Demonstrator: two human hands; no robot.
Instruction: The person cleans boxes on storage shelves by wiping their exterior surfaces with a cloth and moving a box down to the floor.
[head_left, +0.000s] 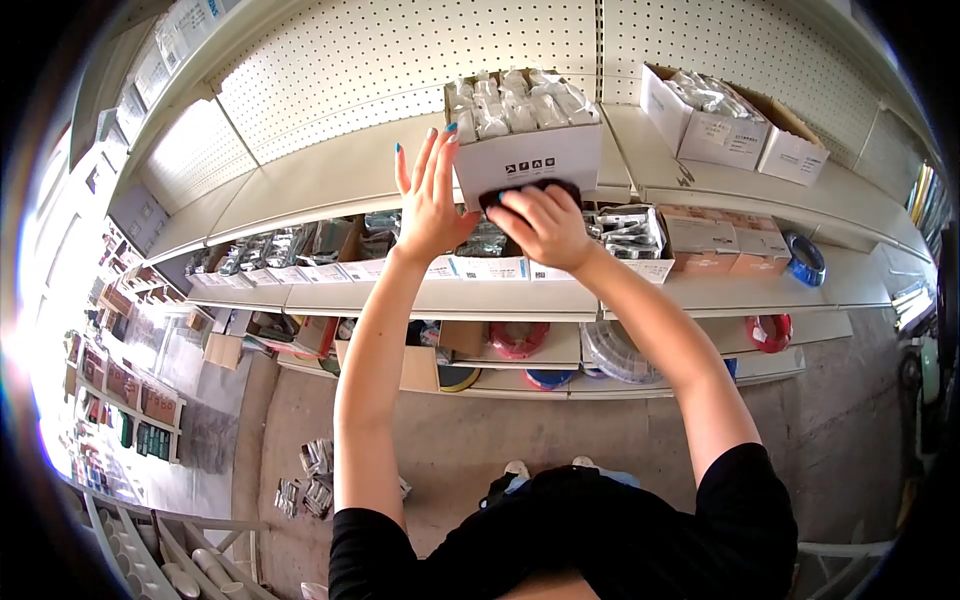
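Note:
A white cardboard box (530, 160) filled with clear plastic-wrapped packets (515, 103) stands on the upper shelf, tilted towards me at its front. My left hand (432, 205) is beside the box's left front corner, fingers stretched upward and spread, holding nothing. Against the lower front of the box, my right hand (545, 225) has its fingers bent over a dark cloth (566, 188). The cloth lies along the box's lower edge, partly hidden by the fingers.
Two open boxes (722, 138) stand at the upper shelf's right. Below are a row of boxes with packets (290, 250), brown cartons (700, 240) and a blue coil (804, 260). Lower still lie red coils (518, 338). Packets (317, 492) lie on the floor.

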